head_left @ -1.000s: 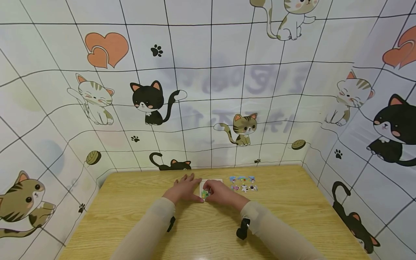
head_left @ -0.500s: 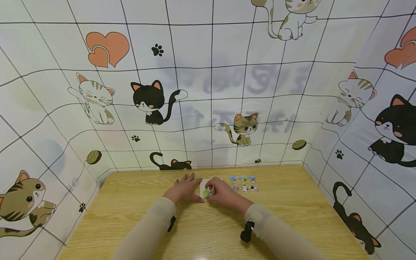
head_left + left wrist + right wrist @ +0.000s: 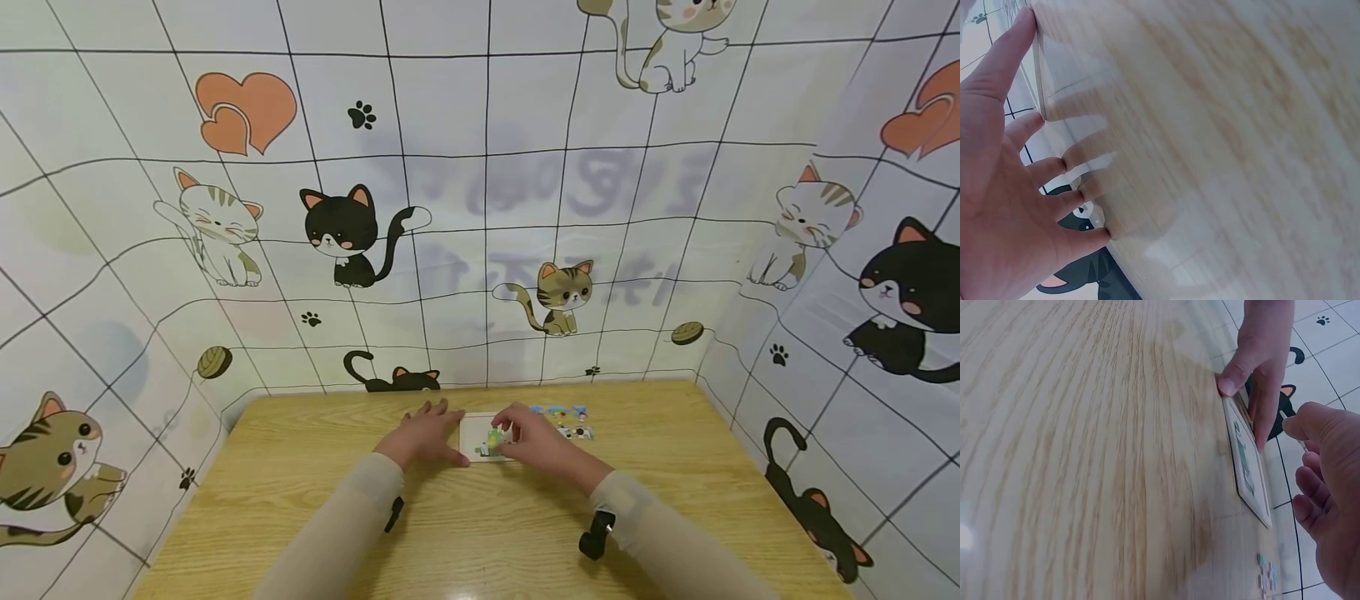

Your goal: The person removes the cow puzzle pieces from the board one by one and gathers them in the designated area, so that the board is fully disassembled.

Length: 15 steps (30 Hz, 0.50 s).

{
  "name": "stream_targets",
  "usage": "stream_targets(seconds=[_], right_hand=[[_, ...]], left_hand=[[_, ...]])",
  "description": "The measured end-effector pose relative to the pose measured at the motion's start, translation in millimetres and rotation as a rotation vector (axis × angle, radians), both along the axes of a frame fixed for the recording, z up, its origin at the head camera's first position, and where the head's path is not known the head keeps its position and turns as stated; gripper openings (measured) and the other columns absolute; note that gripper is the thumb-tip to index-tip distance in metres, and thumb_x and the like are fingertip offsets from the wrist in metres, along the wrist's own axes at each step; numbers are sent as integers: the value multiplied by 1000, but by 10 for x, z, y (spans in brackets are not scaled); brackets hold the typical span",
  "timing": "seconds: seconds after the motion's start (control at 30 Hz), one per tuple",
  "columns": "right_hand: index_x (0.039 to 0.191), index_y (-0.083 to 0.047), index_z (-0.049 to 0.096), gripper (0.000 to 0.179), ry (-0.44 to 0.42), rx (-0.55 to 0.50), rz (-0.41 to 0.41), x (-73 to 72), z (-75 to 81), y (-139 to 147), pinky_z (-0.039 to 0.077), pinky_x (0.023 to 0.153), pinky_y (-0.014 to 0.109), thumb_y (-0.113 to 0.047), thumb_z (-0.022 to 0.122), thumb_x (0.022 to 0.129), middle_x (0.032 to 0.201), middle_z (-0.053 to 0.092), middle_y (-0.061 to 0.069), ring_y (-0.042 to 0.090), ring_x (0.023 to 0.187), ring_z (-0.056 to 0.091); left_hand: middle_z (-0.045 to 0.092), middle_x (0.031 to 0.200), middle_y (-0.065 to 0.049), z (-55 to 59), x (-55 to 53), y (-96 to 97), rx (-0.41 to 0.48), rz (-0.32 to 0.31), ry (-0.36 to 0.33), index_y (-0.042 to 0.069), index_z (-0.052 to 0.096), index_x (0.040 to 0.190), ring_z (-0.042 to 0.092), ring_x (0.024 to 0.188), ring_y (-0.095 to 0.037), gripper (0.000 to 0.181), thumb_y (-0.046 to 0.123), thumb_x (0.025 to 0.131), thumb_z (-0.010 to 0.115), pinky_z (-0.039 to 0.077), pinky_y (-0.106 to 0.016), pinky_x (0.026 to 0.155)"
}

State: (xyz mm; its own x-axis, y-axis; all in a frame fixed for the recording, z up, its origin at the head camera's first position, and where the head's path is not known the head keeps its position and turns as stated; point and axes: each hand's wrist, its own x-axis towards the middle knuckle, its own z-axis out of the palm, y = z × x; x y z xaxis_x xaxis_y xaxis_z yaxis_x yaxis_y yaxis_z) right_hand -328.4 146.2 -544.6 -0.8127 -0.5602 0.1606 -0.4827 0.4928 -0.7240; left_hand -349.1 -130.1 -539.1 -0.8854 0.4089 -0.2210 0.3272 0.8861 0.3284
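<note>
My left hand lies spread with straight fingers on the table, its thumb and index finger against the left edge of a pale puzzle tray. Above the tray's right part, my right hand pinches a small jigsaw piece between thumb and finger; in the right wrist view that jigsaw piece shows as a thin pale edge, mostly hidden by the fingers. Joined green and white jigsaw pieces lie inside the tray near its lower side. The left wrist view shows the left hand's fingertips on the tabletop.
Loose colourful jigsaw pieces lie in rows on the table right of the tray, partly covered by the right hand. A cat-print cloth hangs behind the table and on both sides.
My right hand has moved rightward across the tray, uncovering more of its floor. The green pieces now show farther right in the tray than before. The left hand stays in place.
</note>
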Motion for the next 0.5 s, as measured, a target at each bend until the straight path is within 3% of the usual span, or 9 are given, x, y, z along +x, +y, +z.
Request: stream_targets(seconds=[0.17,0.4,0.5], right_hand=[[129,-8,71,31,19,-1,-14,28,33,123,54,76,33,-11,83,100,114,62,8,17,88,57],[130,-10,72,32,45,-4,-36,51,1,334,53,75,33,-10,83,100,113,61,4,18,88,54],[130,-7,72,33,62,-25,-34,67,1,416,53,75,33,-6,83,99,109,62,10,21,88,56]], left_hand=[[25,181,-21,8,-11,-1,4,0,-4,20,43,172,22,165,-53,105,65,88,88,22,-80,124],[24,181,-22,14,-12,-8,22,-3,-14,19,43,172,20,165,-54,105,61,88,90,20,-81,124],[23,181,-21,10,-15,-7,29,-3,-24,20,42,173,19,165,-53,105,61,88,89,19,-80,125]])
